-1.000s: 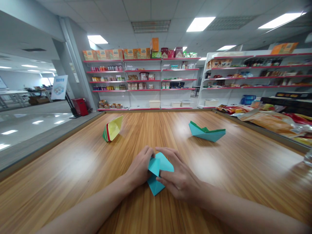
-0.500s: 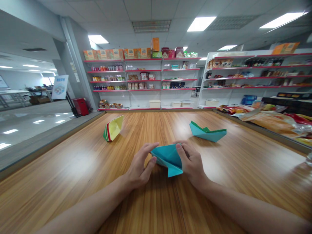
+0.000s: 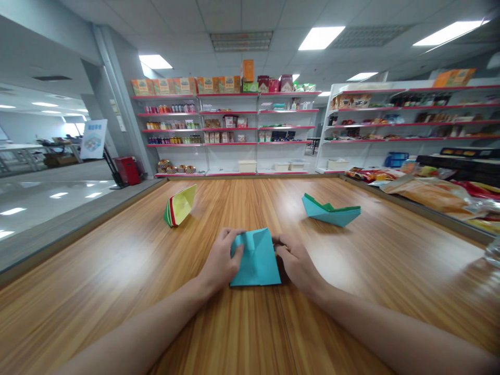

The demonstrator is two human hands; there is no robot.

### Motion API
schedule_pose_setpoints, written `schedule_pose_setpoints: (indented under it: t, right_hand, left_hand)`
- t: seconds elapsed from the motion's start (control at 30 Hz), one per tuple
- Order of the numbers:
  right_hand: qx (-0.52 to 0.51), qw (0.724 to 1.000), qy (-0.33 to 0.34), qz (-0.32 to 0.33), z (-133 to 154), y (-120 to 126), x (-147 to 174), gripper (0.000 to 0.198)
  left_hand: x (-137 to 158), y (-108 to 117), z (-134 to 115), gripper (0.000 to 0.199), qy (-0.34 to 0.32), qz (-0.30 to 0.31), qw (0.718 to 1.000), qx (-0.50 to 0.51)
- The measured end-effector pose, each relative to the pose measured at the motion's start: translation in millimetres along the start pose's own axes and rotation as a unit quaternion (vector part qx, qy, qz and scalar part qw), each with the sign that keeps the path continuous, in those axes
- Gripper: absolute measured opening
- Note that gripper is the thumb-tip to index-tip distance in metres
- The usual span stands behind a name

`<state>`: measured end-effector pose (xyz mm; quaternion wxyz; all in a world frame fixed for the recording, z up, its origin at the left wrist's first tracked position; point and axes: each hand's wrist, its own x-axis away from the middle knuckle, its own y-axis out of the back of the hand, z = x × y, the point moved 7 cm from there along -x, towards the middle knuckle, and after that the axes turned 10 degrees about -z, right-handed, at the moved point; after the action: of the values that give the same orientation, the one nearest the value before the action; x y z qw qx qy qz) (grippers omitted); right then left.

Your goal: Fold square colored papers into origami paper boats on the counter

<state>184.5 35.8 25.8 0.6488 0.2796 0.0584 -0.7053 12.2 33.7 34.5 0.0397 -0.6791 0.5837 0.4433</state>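
Observation:
A blue folded paper (image 3: 255, 263), now a nearly square piece with creases across its face, is between my two hands just above the wooden table. My left hand (image 3: 222, 260) grips its left side, thumb on the front and fingers along the upper edge. At the right edge, my right hand (image 3: 299, 263) has its fingers bent in and its fingertips pinching the paper; part of them is hidden. Beyond my right hand lies a blue and green paper boat (image 3: 332, 212). Farther left stands a folded paper piece (image 3: 182, 205) in yellow, red and green, tilted up.
The wooden table (image 3: 164, 317) has a raised rim along its far and side edges. Packaged snacks (image 3: 433, 195) lie past its right rim. A clear object (image 3: 492, 252) sits at the right edge. Stocked shelves (image 3: 230, 127) stand behind.
The blue paper has gone from an opened, pocket-like shape to a flatter square facing me. My right hand has shifted from the top corner to its right edge; my left thumb now presses its front.

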Motion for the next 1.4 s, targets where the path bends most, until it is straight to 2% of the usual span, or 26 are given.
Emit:
schedule_pose_setpoints:
  t: [0.07,0.2,0.33,0.43,0.53,0.73,0.9,1.0,1.1,1.2,1.3,1.4]
  right_hand:
    - [-0.009,0.999,0.002,0.038,3,-5,4,0.023]
    - [0.016,1.0,0.009,0.026,4,-3,6,0.035]
    - [0.101,0.992,0.069,0.034,9,-6,5,0.029]
    - [0.138,0.981,0.129,0.054,20,-10,5,0.028]
    - [0.135,0.977,0.149,0.076,24,-12,7,0.027]
    - [0.094,0.985,0.116,0.087,12,-13,6,0.023]
    - [0.05,0.99,0.097,0.086,8,-13,5,0.024]
    - [0.053,0.991,0.085,0.084,10,-13,6,0.024]
    - [0.069,0.992,0.065,0.081,11,-13,7,0.023]
    - [0.082,0.991,0.062,0.08,12,-14,7,0.023]
    - [0.081,0.991,0.067,0.079,13,-14,7,0.025]
    - [0.077,0.994,0.043,0.07,8,-12,6,0.025]
  left_hand:
    - [1,-4,-1,0.03,-0.017,0.012,1.0,-0.012]
    - [5,-7,-4,0.04,-0.045,0.033,0.998,-0.032]
    - [7,-6,-9,0.057,-0.094,0.032,0.992,-0.072]
    - [8,-7,-15,0.055,-0.14,0.034,0.986,-0.079]
    - [9,-9,-16,0.05,-0.155,0.045,0.985,-0.06]
    - [10,-4,-19,0.045,-0.157,0.03,0.986,-0.054]
    - [10,0,-27,0.02,-0.186,0.013,0.982,-0.044]
    - [8,3,-26,0.011,-0.173,-0.003,0.984,-0.032]
    - [10,0,-29,0.013,-0.177,0.029,0.984,-0.01]
    - [16,-6,-40,0.015,-0.22,0.092,0.971,0.028]
    - [19,-6,-46,0.016,-0.248,0.105,0.962,0.05]
    - [20,-7,-47,0.018,-0.255,0.108,0.96,0.045]
